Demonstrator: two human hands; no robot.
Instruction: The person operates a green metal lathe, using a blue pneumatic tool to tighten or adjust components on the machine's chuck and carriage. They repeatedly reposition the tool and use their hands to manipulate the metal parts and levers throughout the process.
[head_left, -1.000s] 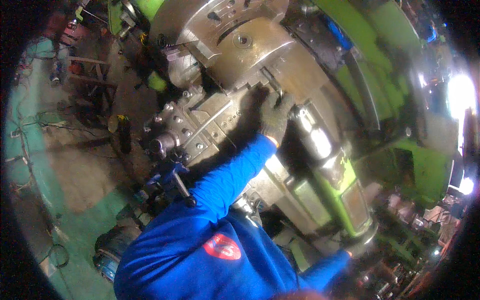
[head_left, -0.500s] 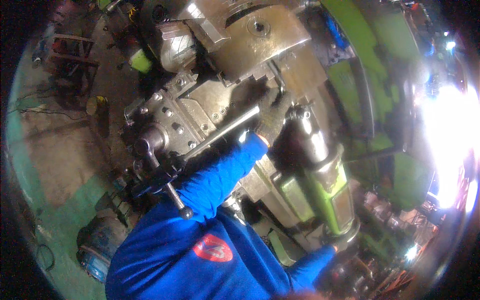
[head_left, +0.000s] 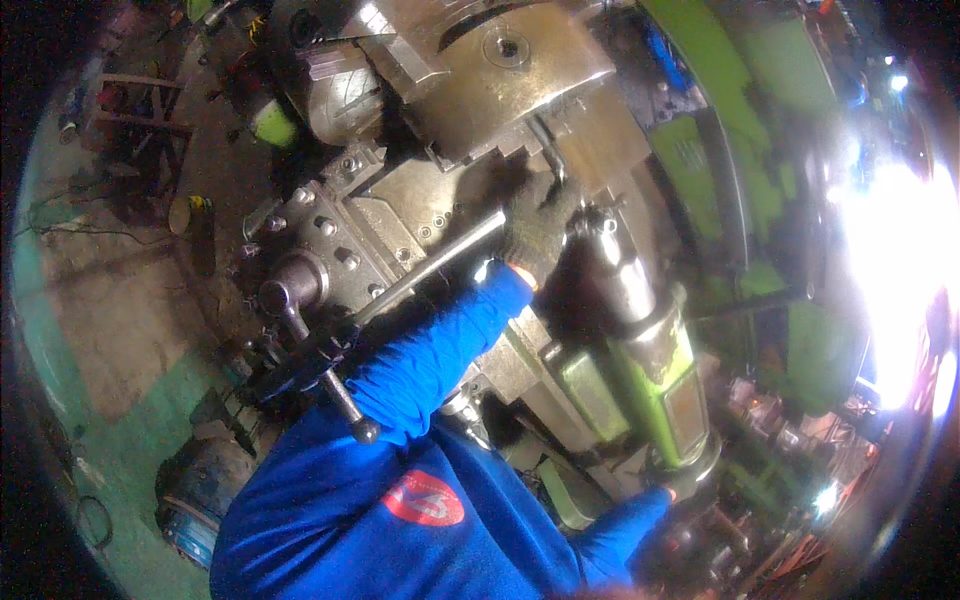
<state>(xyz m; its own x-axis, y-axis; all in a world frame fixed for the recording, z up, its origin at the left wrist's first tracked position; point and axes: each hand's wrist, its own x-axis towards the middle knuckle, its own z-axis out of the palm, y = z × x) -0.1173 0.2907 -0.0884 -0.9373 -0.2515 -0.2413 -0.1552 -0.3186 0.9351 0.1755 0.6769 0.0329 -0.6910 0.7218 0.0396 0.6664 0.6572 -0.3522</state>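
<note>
My left hand (head_left: 537, 232), in a dark work glove, reaches between the lathe chuck (head_left: 520, 75) and the tailstock spindle (head_left: 622, 268). Its fingers look curled beside a slim metal rod (head_left: 549, 148) at the chuck's edge. Glove and shadow hide what they hold. Passing under that wrist is a long bright bar (head_left: 430, 262), which slants down toward the tool post. At the lower right, my gloved right hand (head_left: 690, 482) is closed around the rim of the tailstock handwheel (head_left: 708, 458), its fingers partly hidden. The green tailstock (head_left: 655, 385) lies between both hands.
Left of my left forearm, the tool post (head_left: 335, 240) carries several bolts and a ball-ended lever (head_left: 350, 408) close to my sleeve. Green machine panels (head_left: 745, 150) stand on the right, beside strong glare. A dark drum-like container (head_left: 205, 490) sits on the floor at lower left.
The whole view has shifted slightly, so the chuck and tool post appear a little further up and left. Both hands keep their places on the machine.
</note>
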